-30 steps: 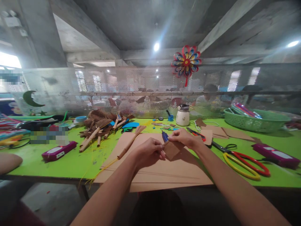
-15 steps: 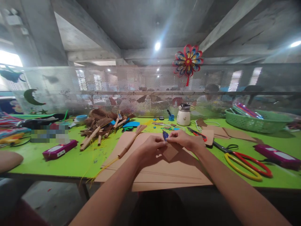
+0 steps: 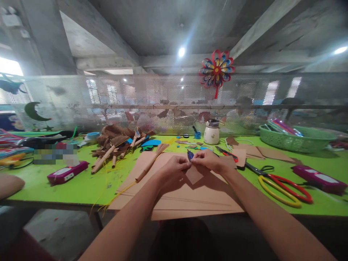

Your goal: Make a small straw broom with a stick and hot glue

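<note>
Over the middle of the table, my left hand (image 3: 174, 168) pinches the left side of a small brown paper piece (image 3: 194, 175). My right hand (image 3: 210, 161) is closed at the upper right of the same piece, its fingertips almost meeting those of the left. A small dark blue pointed piece (image 3: 190, 155) sticks up between the fingertips; how it joins the paper is hidden. Beneath both hands lie large brown paper sheets (image 3: 195, 203). Left of my left hand, a rolled paper tube with a frayed top (image 3: 148, 169) rests on the sheets, with yellow strings at its lower end.
Large scissors (image 3: 285, 188) with red and yellow handles lie at right, near a purple power strip (image 3: 319, 179). Smaller scissors (image 3: 228, 153), a white bottle (image 3: 211, 133) and a green basket (image 3: 297, 139) stand farther back. Paper tubes (image 3: 107, 157) are heaped at left near another purple strip (image 3: 67, 172).
The small paper piece has tilted slightly and looks paler. Both hands keep the same pinch in nearly the same place; the whole view has shifted slightly.
</note>
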A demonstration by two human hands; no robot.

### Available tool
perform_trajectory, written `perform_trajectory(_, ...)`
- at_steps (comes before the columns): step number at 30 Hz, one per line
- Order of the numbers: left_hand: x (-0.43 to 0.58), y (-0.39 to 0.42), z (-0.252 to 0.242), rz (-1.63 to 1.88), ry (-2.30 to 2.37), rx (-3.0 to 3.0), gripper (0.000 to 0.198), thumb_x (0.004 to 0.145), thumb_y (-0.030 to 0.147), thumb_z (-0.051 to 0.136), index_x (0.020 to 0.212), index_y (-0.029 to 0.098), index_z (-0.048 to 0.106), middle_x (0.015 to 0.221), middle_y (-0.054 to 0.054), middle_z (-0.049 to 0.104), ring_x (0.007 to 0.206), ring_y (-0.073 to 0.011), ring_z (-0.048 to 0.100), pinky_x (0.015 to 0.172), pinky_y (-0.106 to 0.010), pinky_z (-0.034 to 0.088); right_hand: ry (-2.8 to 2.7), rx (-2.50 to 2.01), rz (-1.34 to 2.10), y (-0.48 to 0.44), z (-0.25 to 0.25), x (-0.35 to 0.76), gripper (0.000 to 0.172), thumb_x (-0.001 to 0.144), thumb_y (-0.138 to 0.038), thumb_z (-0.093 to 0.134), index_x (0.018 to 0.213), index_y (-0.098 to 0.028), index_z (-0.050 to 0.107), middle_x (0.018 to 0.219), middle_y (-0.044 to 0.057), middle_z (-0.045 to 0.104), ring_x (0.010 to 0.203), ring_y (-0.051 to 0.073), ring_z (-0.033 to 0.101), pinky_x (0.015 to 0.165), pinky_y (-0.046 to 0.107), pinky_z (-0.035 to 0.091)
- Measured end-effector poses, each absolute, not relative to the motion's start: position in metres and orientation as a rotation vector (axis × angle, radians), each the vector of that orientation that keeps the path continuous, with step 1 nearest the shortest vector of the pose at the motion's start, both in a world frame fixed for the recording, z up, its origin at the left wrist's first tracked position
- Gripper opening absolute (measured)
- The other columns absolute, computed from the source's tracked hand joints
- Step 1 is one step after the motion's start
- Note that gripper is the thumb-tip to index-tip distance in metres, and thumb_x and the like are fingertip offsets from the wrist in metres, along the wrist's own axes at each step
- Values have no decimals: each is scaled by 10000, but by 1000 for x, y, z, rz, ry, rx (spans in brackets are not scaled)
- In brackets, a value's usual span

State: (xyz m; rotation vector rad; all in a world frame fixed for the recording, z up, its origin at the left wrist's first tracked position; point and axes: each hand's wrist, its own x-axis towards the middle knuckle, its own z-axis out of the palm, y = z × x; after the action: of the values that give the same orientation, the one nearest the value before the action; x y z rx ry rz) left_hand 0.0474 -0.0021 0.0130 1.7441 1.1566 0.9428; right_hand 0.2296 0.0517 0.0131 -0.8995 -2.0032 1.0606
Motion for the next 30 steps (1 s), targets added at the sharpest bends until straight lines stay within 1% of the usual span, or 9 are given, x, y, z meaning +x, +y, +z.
perform_trajectory(3,44,-2,14,872,1179,1811,284,747,389,581,548,194,530,506,32,466,501,-117,406,499,-241,292,-1958,-929,1071,51,16,232,270,622,-407,671,577,-154,590,510,-37,465,480,81,351,469,234,237)
perform_trajectory(6,42,0,13,848,1174,1848,318,751,430,573,545,193,527,504,30,480,503,-115,411,518,-239,302,-1963,-918,1079,51,18,234,302,605,-431,690,545,-158,573,485,-46,439,468,72,325,459,232,215)
perform_trajectory(11,40,3,10,890,1116,1840,285,734,385,571,536,187,516,505,34,475,509,-110,414,528,-238,310,-1972,-891,1176,54,16,236,361,596,-458,707,497,-158,533,464,-57,386,465,64,283,463,238,181)
perform_trajectory(13,40,4,8,896,1102,1849,278,734,358,566,527,182,508,510,31,478,511,-107,415,530,-236,313,-1966,-890,1270,57,14,239,366,612,-465,707,515,-153,540,473,-59,381,460,61,274,463,240,168)
perform_trajectory(16,41,5,7,907,1072,1830,257,738,353,566,556,176,526,524,31,485,516,-105,421,528,-233,315,-1940,-870,1363,60,12,241,349,625,-458,714,555,-150,566,494,-53,404,465,64,295,469,241,182)
perform_trajectory(19,44,5,8,957,1044,1791,240,731,384,587,621,172,565,568,30,510,546,-109,440,538,-232,323,-1947,-854,1354,59,12,239,340,628,-451,716,562,-147,580,504,-44,434,477,69,316,479,242,202)
perform_trajectory(22,46,5,10,968,1046,1794,259,716,399,611,605,171,560,558,32,495,544,-107,419,530,-231,314,-1970,-847,1329,56,13,234,350,622,-469,709,566,-148,585,505,-38,461,487,76,342,490,244,222)
perform_trajectory(26,46,5,12,912,1083,1795,268,706,398,622,575,174,557,530,37,475,526,-103,385,524,-232,304,-2050,-849,1243,54,12,231,407,634,-505,688,499,-158,523,443,-52,413,450,67,308,466,244,191)
perform_trajectory(30,46,3,10,907,1104,1751,290,704,415,630,563,179,537,517,46,462,514,-101,377,515,-230,296,-2047,-867,1237,56,12,232,432,616,-516,698,474,-165,491,416,-56,396,422,65,310,441,240,179)
